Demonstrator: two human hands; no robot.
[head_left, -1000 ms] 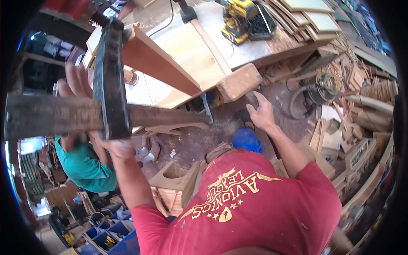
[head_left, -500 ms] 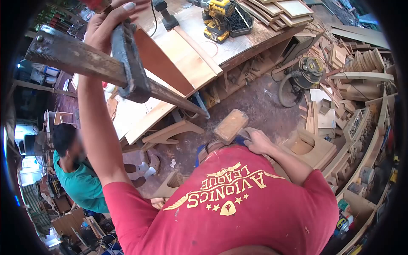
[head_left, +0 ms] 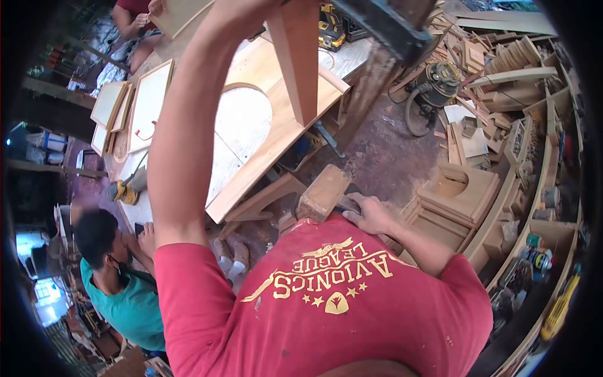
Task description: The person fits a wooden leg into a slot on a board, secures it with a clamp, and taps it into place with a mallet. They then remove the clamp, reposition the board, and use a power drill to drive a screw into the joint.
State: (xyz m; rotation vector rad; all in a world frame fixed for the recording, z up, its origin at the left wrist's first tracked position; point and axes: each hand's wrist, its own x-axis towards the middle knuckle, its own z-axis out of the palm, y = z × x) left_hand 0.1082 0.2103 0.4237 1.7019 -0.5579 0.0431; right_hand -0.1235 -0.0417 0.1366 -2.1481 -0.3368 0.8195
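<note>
My left arm reaches up past the workbench, and my left hand [head_left: 248, 7] is cut off by the top edge, its fingers out of sight. A large metal bar clamp [head_left: 392, 31] hangs in the air close to the camera at upper right. Down at my waist, my right hand [head_left: 367, 213] has its fingers curled round something dark that I cannot make out. Right beside it, a worn tan wooden block [head_left: 323, 191] sticks out in front of my red shirt. Below the left hand lies a plywood panel [head_left: 270, 151] with a round cutout, and a reddish-brown board [head_left: 301, 75] stands on it.
A co-worker in a teal shirt [head_left: 122, 292] is at the left; another person's hand [head_left: 138, 24] holds a panel at the top. White-faced panels [head_left: 151, 103] lie on the bench. A shop vacuum [head_left: 430, 94], wood offcuts and cut-out boxes [head_left: 458, 188] stand at right.
The bar clamp has swung from the left across to the upper right, and my left hand has risen mostly out of view. My right hand and the block have shifted slightly left.
</note>
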